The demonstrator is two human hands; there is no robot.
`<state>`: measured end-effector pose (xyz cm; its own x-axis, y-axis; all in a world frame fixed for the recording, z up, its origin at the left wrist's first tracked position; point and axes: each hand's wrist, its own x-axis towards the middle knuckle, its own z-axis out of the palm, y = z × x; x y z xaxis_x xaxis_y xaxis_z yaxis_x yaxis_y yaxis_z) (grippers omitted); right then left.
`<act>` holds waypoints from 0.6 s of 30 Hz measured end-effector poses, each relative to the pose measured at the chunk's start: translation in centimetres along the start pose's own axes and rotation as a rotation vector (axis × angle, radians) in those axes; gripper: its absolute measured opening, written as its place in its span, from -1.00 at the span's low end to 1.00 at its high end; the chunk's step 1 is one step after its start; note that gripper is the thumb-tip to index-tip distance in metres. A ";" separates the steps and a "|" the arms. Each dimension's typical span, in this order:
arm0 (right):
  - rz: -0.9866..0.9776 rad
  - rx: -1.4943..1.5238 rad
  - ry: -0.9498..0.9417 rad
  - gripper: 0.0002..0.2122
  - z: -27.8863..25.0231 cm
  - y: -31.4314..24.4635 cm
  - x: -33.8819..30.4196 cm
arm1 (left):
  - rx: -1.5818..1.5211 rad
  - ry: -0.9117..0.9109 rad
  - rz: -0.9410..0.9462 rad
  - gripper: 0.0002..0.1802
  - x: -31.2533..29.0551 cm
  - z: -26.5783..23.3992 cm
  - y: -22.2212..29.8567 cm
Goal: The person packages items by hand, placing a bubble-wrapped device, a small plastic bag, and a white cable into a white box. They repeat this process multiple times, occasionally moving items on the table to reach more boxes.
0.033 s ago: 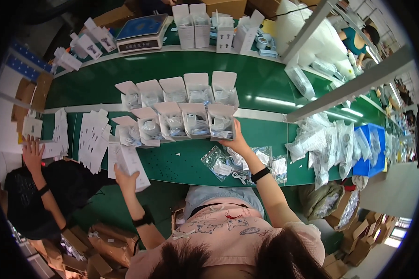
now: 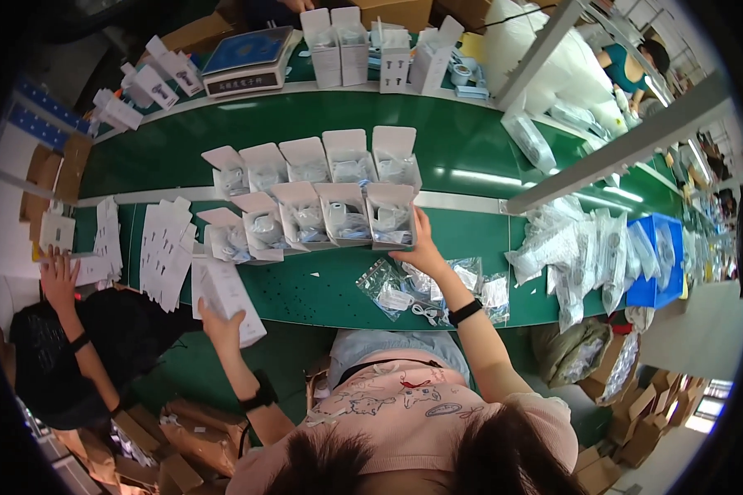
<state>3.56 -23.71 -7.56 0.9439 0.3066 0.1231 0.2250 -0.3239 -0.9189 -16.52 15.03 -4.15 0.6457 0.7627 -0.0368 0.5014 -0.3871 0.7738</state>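
Note:
A closed white carton [image 2: 228, 295] lies at the table's near left edge, its near end jutting out over the edge. My left hand [image 2: 223, 327] grips it, thumb on top and fingers at its left side. Ahead stand two rows of open white boxes [image 2: 307, 194] with lids raised and bagged parts inside. My right hand [image 2: 422, 247] is closed around the near right corner of the rightmost open box [image 2: 390, 221] in the near row. Just below that hand are small clear bags [image 2: 388, 293] holding white cables.
Flattened printed cartons [image 2: 163, 247] lie at left, near a co-worker's hand [image 2: 59, 279]. Bubble-wrapped packs [image 2: 565, 256] and a blue bin [image 2: 667, 276] are at right. A slanted metal post [image 2: 619, 157] crosses the right side. A scale [image 2: 246, 62] stands at the back.
My left hand and the closed carton have shifted slightly toward me. My right hand stays at the rightmost open box.

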 end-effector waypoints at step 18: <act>-0.180 0.191 -0.556 -0.04 -14.2 -9.2 -2.0 | -0.897 -0.544 0.625 -0.03 -16.9 19.6 23.4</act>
<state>2.99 -34.06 5.99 0.6158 0.7792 0.1163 0.2738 -0.0733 -0.9590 -4.41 -17.02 2.22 0.8980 0.1738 0.4043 -0.4180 0.0496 0.9071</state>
